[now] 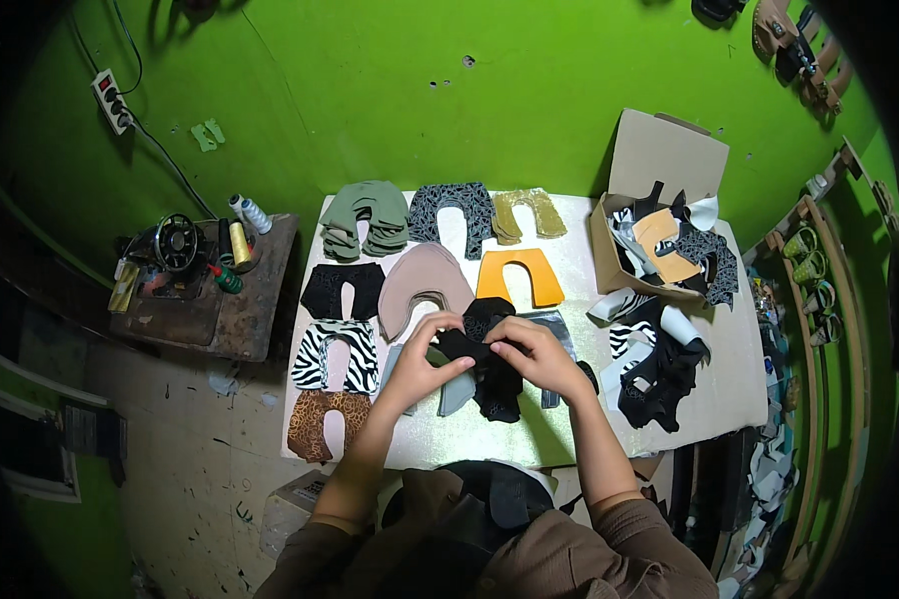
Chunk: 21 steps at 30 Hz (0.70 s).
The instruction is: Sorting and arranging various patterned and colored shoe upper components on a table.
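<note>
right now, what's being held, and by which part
Black material, held near its left edge by the left grip and near its upper right edge by the right grip; whether it is one piece is unclear.

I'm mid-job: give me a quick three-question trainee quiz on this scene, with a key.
1. True or false: the left hand and right hand both touch the black material.
2. Which pieces lie just below the zebra-print pieces in the picture? A) gold B) leopard-print pieces C) green
3. What machine stands on the dark side table?

Key: 1 true; 2 B; 3 a sewing machine.
</note>
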### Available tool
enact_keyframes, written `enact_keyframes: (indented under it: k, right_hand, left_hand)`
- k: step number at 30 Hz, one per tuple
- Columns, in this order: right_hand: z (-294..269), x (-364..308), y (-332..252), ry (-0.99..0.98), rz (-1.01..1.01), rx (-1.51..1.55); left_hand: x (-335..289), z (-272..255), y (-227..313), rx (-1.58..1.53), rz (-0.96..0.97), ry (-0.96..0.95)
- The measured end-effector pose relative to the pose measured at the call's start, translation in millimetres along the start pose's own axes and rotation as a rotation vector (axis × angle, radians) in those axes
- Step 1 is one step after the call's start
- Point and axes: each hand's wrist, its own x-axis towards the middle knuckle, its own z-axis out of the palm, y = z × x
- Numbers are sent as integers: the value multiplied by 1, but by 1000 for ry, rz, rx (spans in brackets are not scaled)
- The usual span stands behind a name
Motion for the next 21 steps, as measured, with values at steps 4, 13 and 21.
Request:
enact_keyframes:
  k: [4, 13, 21]
  right_hand:
    - [-3, 0, -4, 4, 35, 58]
    - [12, 2, -1, 181, 140, -114]
    - [27, 2, 2, 62, 45, -92]
  left_hand:
    - [-1, -15, 3, -719, -487, -493]
    - [-7, 3, 7, -1001, -695, -473]
    - [-7, 4, -7, -800, -712, -450]
